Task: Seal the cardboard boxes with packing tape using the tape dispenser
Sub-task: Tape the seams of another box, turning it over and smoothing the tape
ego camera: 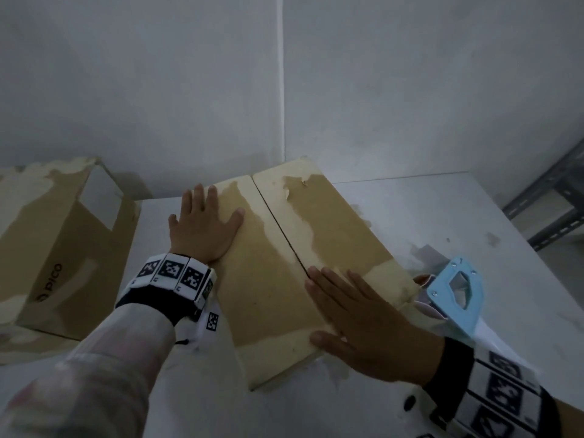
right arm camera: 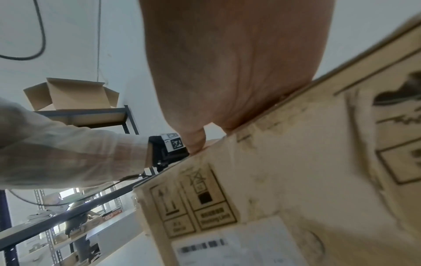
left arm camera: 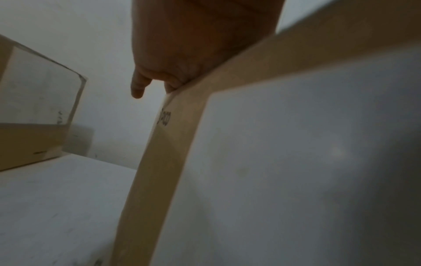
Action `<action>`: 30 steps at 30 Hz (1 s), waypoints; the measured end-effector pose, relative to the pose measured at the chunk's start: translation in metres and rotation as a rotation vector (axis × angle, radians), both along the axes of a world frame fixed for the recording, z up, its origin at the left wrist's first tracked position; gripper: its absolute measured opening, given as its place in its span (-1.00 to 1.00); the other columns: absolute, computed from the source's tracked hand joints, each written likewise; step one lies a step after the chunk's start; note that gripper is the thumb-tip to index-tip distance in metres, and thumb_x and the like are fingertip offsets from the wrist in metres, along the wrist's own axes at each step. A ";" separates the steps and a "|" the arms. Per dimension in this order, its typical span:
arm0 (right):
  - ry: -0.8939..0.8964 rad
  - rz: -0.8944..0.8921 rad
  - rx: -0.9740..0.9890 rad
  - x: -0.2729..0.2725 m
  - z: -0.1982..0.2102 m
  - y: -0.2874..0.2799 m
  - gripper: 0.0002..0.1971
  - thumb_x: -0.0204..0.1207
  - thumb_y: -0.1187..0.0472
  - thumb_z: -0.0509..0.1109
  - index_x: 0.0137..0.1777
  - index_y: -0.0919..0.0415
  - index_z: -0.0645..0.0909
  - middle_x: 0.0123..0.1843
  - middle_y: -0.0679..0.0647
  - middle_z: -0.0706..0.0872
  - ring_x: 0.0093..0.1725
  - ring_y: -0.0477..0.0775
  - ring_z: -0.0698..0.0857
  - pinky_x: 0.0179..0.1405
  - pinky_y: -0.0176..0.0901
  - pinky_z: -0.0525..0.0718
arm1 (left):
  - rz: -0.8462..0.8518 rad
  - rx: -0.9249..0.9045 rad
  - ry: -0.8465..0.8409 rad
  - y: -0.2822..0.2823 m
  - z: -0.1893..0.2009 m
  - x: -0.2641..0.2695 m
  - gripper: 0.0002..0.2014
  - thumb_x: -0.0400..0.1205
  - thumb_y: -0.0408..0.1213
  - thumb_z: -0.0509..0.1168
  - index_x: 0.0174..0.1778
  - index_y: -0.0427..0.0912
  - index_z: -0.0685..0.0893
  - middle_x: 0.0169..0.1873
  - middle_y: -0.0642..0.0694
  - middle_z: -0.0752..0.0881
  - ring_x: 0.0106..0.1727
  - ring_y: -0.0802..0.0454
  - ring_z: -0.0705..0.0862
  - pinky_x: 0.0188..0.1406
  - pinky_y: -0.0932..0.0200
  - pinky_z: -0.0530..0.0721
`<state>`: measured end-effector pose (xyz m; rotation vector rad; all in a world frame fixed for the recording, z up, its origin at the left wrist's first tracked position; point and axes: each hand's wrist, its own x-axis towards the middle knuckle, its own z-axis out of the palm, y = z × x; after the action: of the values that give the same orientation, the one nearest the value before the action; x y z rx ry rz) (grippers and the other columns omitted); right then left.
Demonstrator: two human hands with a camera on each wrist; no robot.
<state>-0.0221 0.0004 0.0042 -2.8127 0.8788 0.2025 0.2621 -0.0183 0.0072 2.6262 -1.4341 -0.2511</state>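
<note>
Cardboard box (ego camera: 278,279) resting on a white table (ego camera: 474,216), long axis running from the near edge away and slightly left, toward the wall corner; two top flaps folded down flat and meeting in a dark seam (ego camera: 281,229) along that same axis. Left hand (ego camera: 202,226) laid flat on the far part of the left flap, fingers straight and slightly spread, thumb angled out toward the seam, nothing grasped; seen from the left wrist, palm (left arm camera: 193,45) pressed to the box's top edge with one fingertip hanging past it. Right hand (ego camera: 363,330) laid flat across the near part of the right flap, fingers extended and together, tips reaching the seam, thumb lying along the near edge, nothing grasped; seen from the right wrist, palm (right arm camera: 239,63) down against the top edge. Matte brown board, surface scuffed, with pale ragged patches where the outer layer has torn off along the seam and edges; printed handling symbols and a white barcode label (right arm camera: 216,246) on the side. Light blue tape dispenser (ego camera: 455,295), flat plastic frame with an angular cut-out, lying on the table just beside the box's right near corner. Second cardboard box (ego camera: 63,245), similarly peeled, with a white label, well apart to the left on the table. Grey metal shelving (ego camera: 553,203) at far right.
</note>
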 end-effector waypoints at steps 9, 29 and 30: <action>-0.098 0.024 -0.089 -0.033 -0.010 0.023 -0.39 0.64 -0.18 -0.21 0.55 0.16 0.20 0.60 0.03 0.26 0.57 -0.05 0.14 0.49 -0.14 0.02 | 0.017 -0.027 0.043 0.001 0.003 -0.005 -0.24 0.63 0.20 -0.01 0.62 -0.20 -0.03 0.64 -0.21 -0.04 0.65 -0.21 -0.10 0.56 -0.26 0.06; -0.268 -0.109 -0.167 -0.021 -0.022 0.028 -0.48 0.55 -0.03 -0.01 0.42 0.22 0.36 0.45 0.13 0.55 0.42 0.09 0.53 0.44 0.03 0.27 | -0.203 -0.062 0.158 0.081 -0.022 -0.094 0.09 0.32 0.52 -0.29 0.63 -0.21 -0.17 0.65 -0.19 -0.19 0.64 -0.17 -0.30 0.62 -0.08 -0.31; -0.263 -0.091 -0.138 -0.024 -0.019 0.030 -0.47 0.52 -0.04 0.01 0.42 0.21 0.37 0.45 0.11 0.54 0.43 0.07 0.51 0.48 0.02 0.32 | -0.202 -0.041 0.157 0.079 -0.023 -0.092 0.07 0.33 0.50 -0.26 0.63 -0.19 -0.19 0.65 -0.18 -0.21 0.64 -0.16 -0.32 0.62 -0.07 -0.30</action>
<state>-0.0464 0.0307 -0.0153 -2.8247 0.9880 -0.2441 0.1697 0.0611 -0.0155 2.3702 -1.6311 -0.4345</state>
